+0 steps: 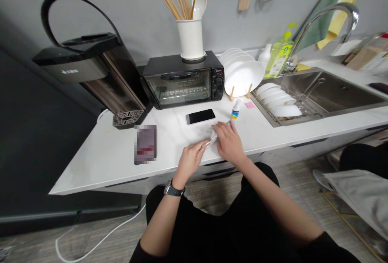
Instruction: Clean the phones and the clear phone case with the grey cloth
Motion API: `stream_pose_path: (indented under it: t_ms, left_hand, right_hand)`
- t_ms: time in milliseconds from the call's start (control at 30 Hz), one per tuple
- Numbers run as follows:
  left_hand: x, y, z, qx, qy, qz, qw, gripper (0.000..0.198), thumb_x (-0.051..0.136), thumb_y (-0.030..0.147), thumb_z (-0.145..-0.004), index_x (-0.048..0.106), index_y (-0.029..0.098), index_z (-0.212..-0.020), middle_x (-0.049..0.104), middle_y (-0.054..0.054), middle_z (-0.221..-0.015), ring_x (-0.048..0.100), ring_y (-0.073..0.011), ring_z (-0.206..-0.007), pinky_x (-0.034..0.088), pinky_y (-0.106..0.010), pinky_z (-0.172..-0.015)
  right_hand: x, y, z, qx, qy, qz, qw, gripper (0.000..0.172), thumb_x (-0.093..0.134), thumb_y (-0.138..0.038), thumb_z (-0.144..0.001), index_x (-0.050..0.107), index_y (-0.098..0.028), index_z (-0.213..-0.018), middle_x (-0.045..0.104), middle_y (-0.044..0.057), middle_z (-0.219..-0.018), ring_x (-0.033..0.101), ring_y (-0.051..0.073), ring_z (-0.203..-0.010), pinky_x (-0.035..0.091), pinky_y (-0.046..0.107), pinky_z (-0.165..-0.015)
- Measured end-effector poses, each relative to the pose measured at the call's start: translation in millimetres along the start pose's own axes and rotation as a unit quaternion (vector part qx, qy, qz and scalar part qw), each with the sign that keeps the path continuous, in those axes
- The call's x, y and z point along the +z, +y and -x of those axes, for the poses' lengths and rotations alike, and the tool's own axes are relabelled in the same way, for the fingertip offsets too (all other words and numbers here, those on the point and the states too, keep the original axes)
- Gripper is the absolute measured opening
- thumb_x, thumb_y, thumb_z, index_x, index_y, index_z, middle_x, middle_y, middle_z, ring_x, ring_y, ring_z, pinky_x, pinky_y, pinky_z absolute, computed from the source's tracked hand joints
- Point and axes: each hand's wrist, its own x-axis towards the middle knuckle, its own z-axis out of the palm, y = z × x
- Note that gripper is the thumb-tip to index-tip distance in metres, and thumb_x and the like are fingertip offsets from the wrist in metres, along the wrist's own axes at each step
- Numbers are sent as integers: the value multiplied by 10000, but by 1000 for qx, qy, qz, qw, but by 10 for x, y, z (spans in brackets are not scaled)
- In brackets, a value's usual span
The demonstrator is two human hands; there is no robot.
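Note:
My left hand [191,158] and my right hand [228,141] meet at the front edge of the white counter [109,153]. Both pinch a small clear plastic wrapper [211,139] with something white inside; I cannot make out what it is. A wristwatch [173,190] sits on my left wrist. Just beyond my hands a black smartphone [200,116] lies face up. To its right stands a small white bottle with a blue and yellow label [235,110].
A dark booklet [145,144] lies left of my hands. Behind stand a black toaster oven [184,79] with a white utensil holder [190,36], a water dispenser [91,68], racked plates [242,73], a small pink item [250,104], and a sink [327,93] with bowls and soap [280,54].

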Motion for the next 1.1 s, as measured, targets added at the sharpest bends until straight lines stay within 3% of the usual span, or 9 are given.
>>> stream_pose_path:
  t_ms: [67,133,367,467,633,733,867,933,1100]
  left_hand:
    - [-1,39,-25,-2,-2,18,1000,313,465,254,-1057,696,219,-1264,781,-81,-1187,756,-217,-982,567,-305,-874]
    - [2,45,-36,-3,-3,20,1000,315,464,259,-1057,692,221,-1272,778,-79,-1200,755,-219,-999,567,-308,-879]
    - [12,-92,28,4,24,-54,998,224,475,70,-866,652,172,-774,724,-74,-740,674,-204,-664,512,-289,-643]
    - [6,-86,31,-1,13,-47,999,226,478,99,-914,666,177,-814,731,-63,-760,688,-201,-689,520,-284,-663]
    - [15,-5,-14,1,7,10,1000,286,474,239,-1047,704,225,-1218,773,-75,-1210,745,-222,-1068,556,-306,-918]
    - [23,-5,-22,0,8,11,1000,283,481,212,-1035,706,215,-1207,781,-78,-1181,752,-221,-1039,559,-307,-901]
    - [15,-72,6,-19,23,-52,998,235,484,70,-900,693,171,-868,749,-60,-779,704,-204,-699,535,-287,-685]
    - [4,-97,17,-20,26,-71,997,226,483,50,-848,647,178,-761,707,-51,-698,669,-200,-641,515,-284,-639]
    - [-16,-33,-12,-19,4,-10,1000,244,487,204,-1003,722,190,-1068,790,-77,-974,746,-224,-875,562,-301,-803]
  right_hand:
    - [-45,186,-43,34,15,22,999,593,470,-76,-798,542,-93,-1386,635,182,-1352,467,333,-1400,169,593,-1269]
    - [-49,154,-54,50,19,22,998,584,478,-74,-779,559,-96,-1356,637,182,-1339,441,337,-1424,155,596,-1272]
    - [112,-684,90,-60,-38,-69,995,663,470,-95,-805,475,-95,-1469,587,162,-1455,408,281,-1468,81,541,-1303]
    - [94,-497,67,-56,-33,-49,997,663,464,-79,-811,477,-100,-1473,596,160,-1447,430,282,-1452,78,547,-1301]
    - [-4,164,-81,51,33,8,998,542,477,-59,-788,596,-133,-1311,669,146,-1311,471,313,-1414,123,578,-1283]
    - [20,58,-93,59,39,-3,998,517,482,-53,-767,615,-130,-1260,675,143,-1276,435,319,-1447,116,578,-1285]
    - [144,-488,0,-40,-9,-76,996,565,472,-72,-797,564,-129,-1352,644,144,-1357,414,279,-1472,110,543,-1297]
    - [172,-597,24,-73,-23,-83,994,586,462,-74,-823,534,-131,-1402,630,143,-1391,442,267,-1448,127,524,-1298]
    - [73,-106,-52,-10,-3,-27,1000,553,455,-57,-830,567,-140,-1366,655,148,-1325,470,287,-1411,192,550,-1272]
